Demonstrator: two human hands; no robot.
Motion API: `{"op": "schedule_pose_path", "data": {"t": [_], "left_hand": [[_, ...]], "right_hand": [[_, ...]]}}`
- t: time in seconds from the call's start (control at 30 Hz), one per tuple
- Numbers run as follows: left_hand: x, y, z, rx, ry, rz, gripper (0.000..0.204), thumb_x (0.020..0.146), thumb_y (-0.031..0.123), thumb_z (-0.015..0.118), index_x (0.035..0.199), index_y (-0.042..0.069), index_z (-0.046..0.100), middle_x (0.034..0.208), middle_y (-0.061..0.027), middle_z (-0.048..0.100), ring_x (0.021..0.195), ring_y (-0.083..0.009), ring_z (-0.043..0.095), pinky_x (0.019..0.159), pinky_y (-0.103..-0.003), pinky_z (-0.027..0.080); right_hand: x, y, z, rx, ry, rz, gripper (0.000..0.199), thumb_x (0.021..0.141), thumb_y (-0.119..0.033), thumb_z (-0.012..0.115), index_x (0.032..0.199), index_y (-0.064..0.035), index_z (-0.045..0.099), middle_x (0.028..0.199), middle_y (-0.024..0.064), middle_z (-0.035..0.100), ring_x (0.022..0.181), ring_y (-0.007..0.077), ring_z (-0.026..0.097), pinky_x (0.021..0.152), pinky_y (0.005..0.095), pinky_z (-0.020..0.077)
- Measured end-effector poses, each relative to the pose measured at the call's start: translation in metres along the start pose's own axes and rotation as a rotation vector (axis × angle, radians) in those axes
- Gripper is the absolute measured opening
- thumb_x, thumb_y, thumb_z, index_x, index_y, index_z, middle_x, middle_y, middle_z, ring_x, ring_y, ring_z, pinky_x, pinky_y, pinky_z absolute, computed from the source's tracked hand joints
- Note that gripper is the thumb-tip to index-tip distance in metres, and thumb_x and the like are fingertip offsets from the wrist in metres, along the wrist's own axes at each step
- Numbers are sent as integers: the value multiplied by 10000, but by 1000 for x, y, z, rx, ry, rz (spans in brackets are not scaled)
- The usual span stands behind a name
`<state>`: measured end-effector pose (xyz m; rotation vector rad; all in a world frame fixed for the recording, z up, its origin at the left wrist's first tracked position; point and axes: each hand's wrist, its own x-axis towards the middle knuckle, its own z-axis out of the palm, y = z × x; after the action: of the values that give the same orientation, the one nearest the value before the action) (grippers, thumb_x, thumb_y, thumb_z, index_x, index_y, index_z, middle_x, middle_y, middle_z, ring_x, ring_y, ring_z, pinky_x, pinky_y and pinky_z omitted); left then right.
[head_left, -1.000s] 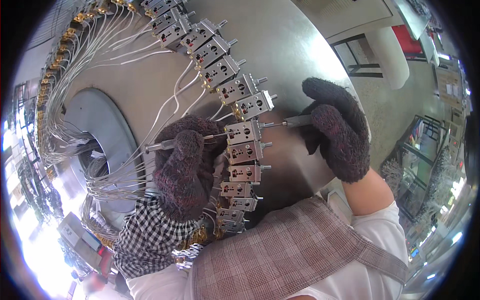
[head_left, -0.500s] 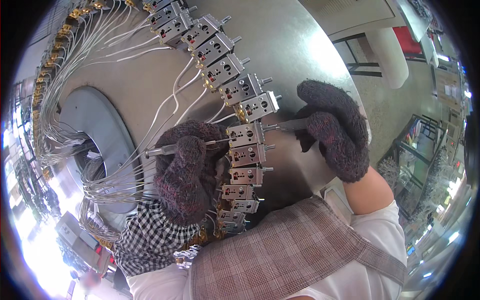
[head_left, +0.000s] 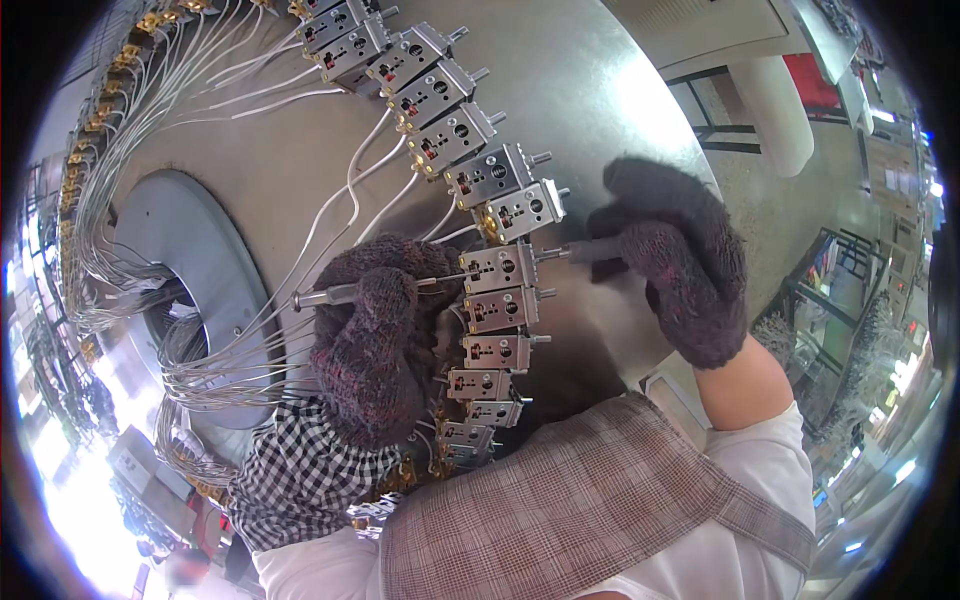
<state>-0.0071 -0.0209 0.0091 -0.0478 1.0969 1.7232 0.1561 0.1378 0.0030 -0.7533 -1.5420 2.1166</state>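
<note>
My left hand (head_left: 368, 350), in a dark knitted glove, is closed around a slim screwdriver (head_left: 325, 297) with a metallic handle. Its thin shaft points right and meets the left side of a small metal control box (head_left: 500, 268) with a protruding spindle. From the other side, my right hand (head_left: 690, 265), gloved the same way, grips a dark-handled tool (head_left: 592, 250). That tool's end sits at the box's spindle. Neighbouring boxes of the same kind, including one just above (head_left: 525, 210) and one just below (head_left: 500, 310), stand in a curved row.
The boxes line the edge of a round metal table (head_left: 560, 80). Bundled white wires (head_left: 350, 190) run from them toward a grey ring (head_left: 235, 270) in the table's middle. More brass-coloured parts (head_left: 125, 60) follow the far-left rim. A dark rack (head_left: 840, 290) stands on the floor at right.
The row of boxes has shifted slightly to the right. My right hand and its tool have also moved a little right; my left hand keeps its hold on the screwdriver.
</note>
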Motion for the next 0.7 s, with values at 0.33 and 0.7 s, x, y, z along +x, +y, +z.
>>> {"op": "schedule_pose_path", "data": {"t": [0.33, 0.7], "left_hand": [[3, -3, 3, 70, 35, 29, 198, 873, 213, 563, 891, 18, 536, 854, -120, 586, 802, -237, 584, 683, -376, 508], [5, -8, -7, 32, 34, 6, 236, 873, 231, 564, 878, -3, 538, 846, -142, 584, 762, -260, 601, 626, -371, 528]], "right_hand": [[-4, -11, 0, -306, 30, 173, 345, 898, -173, 518, 1185, 15, 473, 1065, 140, 560, 845, 178, 601, 619, 273, 503], [3, 11, 6, -224, 147, -123, 311, 914, -181, 488, 1149, 24, 496, 824, 101, 619, 597, 122, 571, 476, 220, 441]]}}
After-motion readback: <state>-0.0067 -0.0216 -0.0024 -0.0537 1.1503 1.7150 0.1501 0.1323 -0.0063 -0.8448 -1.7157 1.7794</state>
